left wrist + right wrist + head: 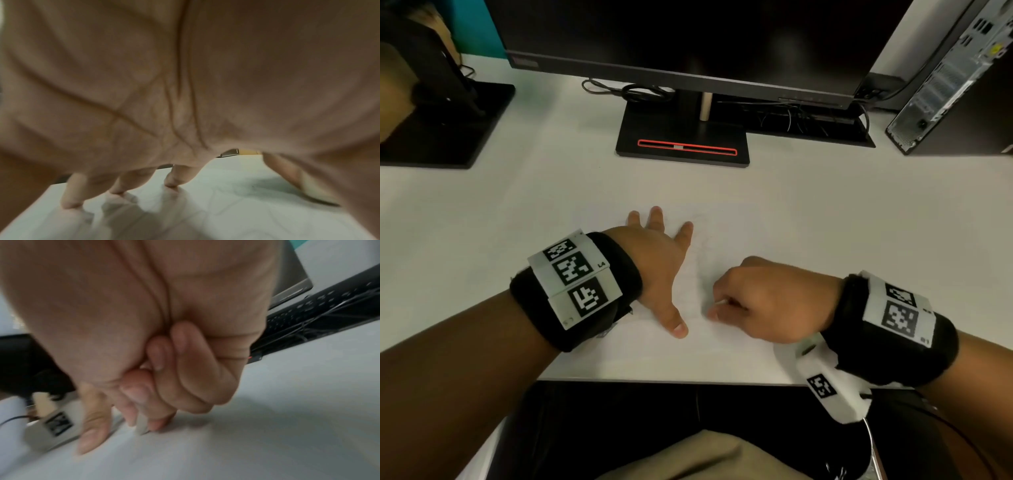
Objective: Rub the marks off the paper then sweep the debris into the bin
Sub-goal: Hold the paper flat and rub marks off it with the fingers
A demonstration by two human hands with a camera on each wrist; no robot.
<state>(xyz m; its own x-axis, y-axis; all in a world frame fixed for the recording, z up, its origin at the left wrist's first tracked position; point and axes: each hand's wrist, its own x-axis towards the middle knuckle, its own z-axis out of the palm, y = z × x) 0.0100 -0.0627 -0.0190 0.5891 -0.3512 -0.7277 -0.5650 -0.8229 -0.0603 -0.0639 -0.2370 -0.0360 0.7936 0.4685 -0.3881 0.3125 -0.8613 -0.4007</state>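
White desk (859, 212) beneath a dark monitor (688, 37), whose stand base (681, 137) serves as landmark. Paper (722, 226) lies flat on the desk just in front of the base, toward the person; faint pencil marks (703, 246) run down its middle, between the two hands. Left hand (657, 260) is spread, fingers straight, fingertips (71, 205) and thumb pressed on the sheet to the left of the marks. Right hand (767, 301), in front of the base and to its right, is curled, with thumb and fingers pinching a small pale eraser (142, 425) whose lower end meets the paper. No bin is visible in any view; eraser debris is too fine to make out.

Step in hand, as judged: rubbing out the marks, with sweeping not yet begun. To do it well, the spread hand should bear down close beside the marks so the sheet cannot buckle or slide. Short strokes, directed away from the holding hand, would keep the paper taut. Moderate pressure is advisable, since a thin sheet creases or tears easily. The eraser's small size makes a low pinch near its working end steadier.
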